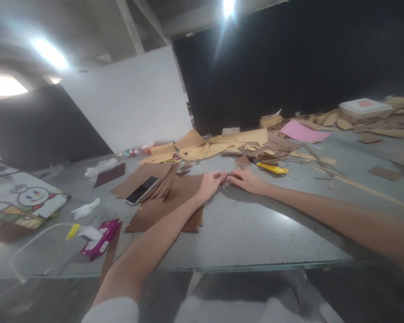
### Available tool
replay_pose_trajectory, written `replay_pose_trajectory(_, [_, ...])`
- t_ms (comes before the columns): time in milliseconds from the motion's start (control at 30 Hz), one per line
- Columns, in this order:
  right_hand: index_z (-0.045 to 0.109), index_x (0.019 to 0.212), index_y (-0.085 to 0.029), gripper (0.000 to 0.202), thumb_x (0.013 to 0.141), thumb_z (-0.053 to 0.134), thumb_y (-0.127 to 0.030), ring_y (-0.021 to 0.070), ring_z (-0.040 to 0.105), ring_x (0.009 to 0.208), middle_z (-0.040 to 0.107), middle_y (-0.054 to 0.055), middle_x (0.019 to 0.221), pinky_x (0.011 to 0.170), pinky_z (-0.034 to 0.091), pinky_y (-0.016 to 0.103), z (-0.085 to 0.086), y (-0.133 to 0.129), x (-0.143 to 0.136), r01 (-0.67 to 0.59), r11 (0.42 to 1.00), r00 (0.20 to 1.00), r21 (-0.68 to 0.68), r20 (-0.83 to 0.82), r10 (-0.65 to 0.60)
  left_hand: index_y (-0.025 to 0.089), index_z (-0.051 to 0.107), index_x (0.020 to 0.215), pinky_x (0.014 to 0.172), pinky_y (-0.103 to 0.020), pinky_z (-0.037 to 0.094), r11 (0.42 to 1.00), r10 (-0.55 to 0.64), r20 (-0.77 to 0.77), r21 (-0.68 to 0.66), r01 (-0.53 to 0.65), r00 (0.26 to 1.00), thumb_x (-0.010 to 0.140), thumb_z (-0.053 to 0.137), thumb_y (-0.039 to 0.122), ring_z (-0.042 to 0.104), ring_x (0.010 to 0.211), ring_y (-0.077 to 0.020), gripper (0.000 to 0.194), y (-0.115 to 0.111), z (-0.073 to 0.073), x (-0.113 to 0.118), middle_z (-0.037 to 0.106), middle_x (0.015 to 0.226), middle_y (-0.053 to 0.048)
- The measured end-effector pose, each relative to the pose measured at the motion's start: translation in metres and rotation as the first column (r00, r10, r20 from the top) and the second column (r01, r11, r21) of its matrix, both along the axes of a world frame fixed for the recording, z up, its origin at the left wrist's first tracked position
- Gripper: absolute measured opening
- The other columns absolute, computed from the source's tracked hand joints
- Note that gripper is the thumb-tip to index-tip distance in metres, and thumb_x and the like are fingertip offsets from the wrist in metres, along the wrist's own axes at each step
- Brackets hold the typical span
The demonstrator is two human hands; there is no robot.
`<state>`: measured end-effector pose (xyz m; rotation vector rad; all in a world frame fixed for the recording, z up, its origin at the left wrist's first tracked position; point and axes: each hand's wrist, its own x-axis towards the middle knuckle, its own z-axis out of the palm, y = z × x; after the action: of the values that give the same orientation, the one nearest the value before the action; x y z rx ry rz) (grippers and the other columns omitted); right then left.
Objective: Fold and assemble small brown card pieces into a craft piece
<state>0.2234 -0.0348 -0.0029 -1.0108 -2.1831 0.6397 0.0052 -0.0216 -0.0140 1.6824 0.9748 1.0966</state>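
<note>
My left hand point(211, 185) and my right hand point(247, 180) meet over the grey table point(242, 233), fingertips pinched close together. Whatever they hold between them is too small to make out. Brown sheets point(168, 206) lie under and beside my left wrist. A phone point(142, 190) rests on a fanned stack of brown sheets point(164, 179) to the left. A yellow cutter point(272, 168) lies just beyond my right hand, beside brown scraps point(242, 161).
Tan sheets point(222, 146) and scraps spread along the back. A pink sheet point(303, 131) and white box point(366, 107) are at the back right. Left are a magenta wipes pack point(101, 240), a white cable point(30, 242), crumpled tissue point(86, 208) and a printed bag point(23, 202).
</note>
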Motion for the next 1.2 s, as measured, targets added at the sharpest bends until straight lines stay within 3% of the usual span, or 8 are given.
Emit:
replay_pose_trajectory(133, [0.059, 0.077, -0.023, 0.042, 0.106, 0.047, -0.051, 0.0168, 0.059, 0.065, 0.067, 0.001, 0.068, 0.067, 0.041, 0.029, -0.003, 0.002, 0.001, -0.027, 1.0, 1.0, 0.014, 0.007, 0.027, 0.012, 0.077, 0.089, 0.069, -0.028, 0.05, 0.998, -0.056, -0.017, 0.0, 0.056, 0.998, 0.084, 0.078, 0.075, 0.064, 0.067, -0.016, 0.063, -0.004, 0.001, 0.003, 0.075, 0.077, -0.008])
replay_pose_trajectory(333, [0.06, 0.077, -0.023, 0.039, 0.107, 0.047, -0.044, 0.0173, 0.059, 0.064, 0.068, 0.002, 0.069, 0.065, 0.041, 0.028, -0.003, 0.003, 0.001, 0.006, 1.0, 1.0, 0.011, -0.001, -0.006, 0.014, 0.072, 0.112, 0.072, -0.029, 0.052, 0.997, -0.082, -0.011, 0.005, 0.082, 0.997, 0.091, 0.07, 0.075, 0.068, 0.074, -0.0187, 0.064, -0.006, 0.002, 0.006, 0.076, 0.084, -0.007])
replay_pose_trajectory(500, [0.052, 0.069, -0.024, 0.044, 0.107, 0.047, -0.044, 0.0161, 0.055, 0.061, 0.064, 0.001, 0.064, 0.063, 0.039, 0.028, -0.002, 0.004, 0.001, 0.084, 0.994, 0.995, 0.075, -0.056, -0.08, 0.017, 0.069, 0.093, 0.075, -0.029, 0.049, 0.996, -0.063, -0.133, 0.055, 0.07, 0.989, 0.097, 0.06, 0.071, 0.065, 0.073, -0.0179, 0.055, -0.01, 0.005, 0.006, 0.072, 0.079, -0.005])
replay_pose_trajectory(700, [0.051, 0.068, -0.024, 0.045, 0.106, 0.047, -0.047, 0.0159, 0.052, 0.061, 0.061, 0.0, 0.062, 0.062, 0.036, 0.028, -0.003, 0.003, 0.001, 0.087, 0.991, 0.994, 0.101, -0.073, -0.08, 0.019, 0.062, 0.079, 0.073, -0.029, 0.046, 0.994, -0.052, -0.205, 0.083, 0.07, 0.977, 0.097, 0.057, 0.072, 0.062, 0.07, -0.0173, 0.056, -0.013, 0.007, 0.004, 0.069, 0.074, -0.003])
replay_pose_trajectory(1000, [0.052, 0.072, -0.025, 0.046, 0.106, 0.049, -0.055, 0.0146, 0.049, 0.057, 0.056, -0.002, 0.061, 0.058, 0.037, 0.028, 0.0, -0.001, -0.002, -0.019, 0.991, 0.983, -0.133, -0.186, -0.006, 0.021, 0.056, 0.075, 0.069, -0.028, 0.043, 0.999, -0.016, -0.21, -0.031, 0.01, 0.978, 0.096, 0.057, 0.075, 0.06, 0.065, -0.0174, 0.058, -0.021, 0.011, 0.001, 0.066, 0.066, -0.001])
replay_pose_trajectory(1133, [0.061, 0.093, -0.024, 0.037, 0.103, 0.055, -0.059, 0.0158, 0.052, 0.061, 0.058, -0.003, 0.067, 0.06, 0.039, 0.028, 0.003, 0.001, -0.005, -0.056, 0.971, 0.97, -0.233, -0.243, -0.003, 0.021, 0.055, 0.073, 0.068, -0.027, 0.041, 0.995, -0.028, -0.25, -0.095, 0.004, 0.968, 0.096, 0.061, 0.069, 0.057, 0.063, -0.0154, 0.054, -0.026, 0.013, -0.001, 0.063, 0.064, 0.001])
replay_pose_trajectory(1200, [0.063, 0.095, -0.023, 0.037, 0.104, 0.054, -0.058, 0.0162, 0.053, 0.064, 0.058, -0.003, 0.069, 0.062, 0.04, 0.028, 0.002, 0.002, -0.007, -0.055, 0.969, 0.969, -0.239, -0.248, -0.007, 0.021, 0.055, 0.071, 0.066, -0.026, 0.04, 0.993, -0.035, -0.255, -0.114, 0.006, 0.966, 0.095, 0.063, 0.067, 0.054, 0.062, -0.0145, 0.053, -0.027, 0.015, -0.004, 0.061, 0.064, 0.001])
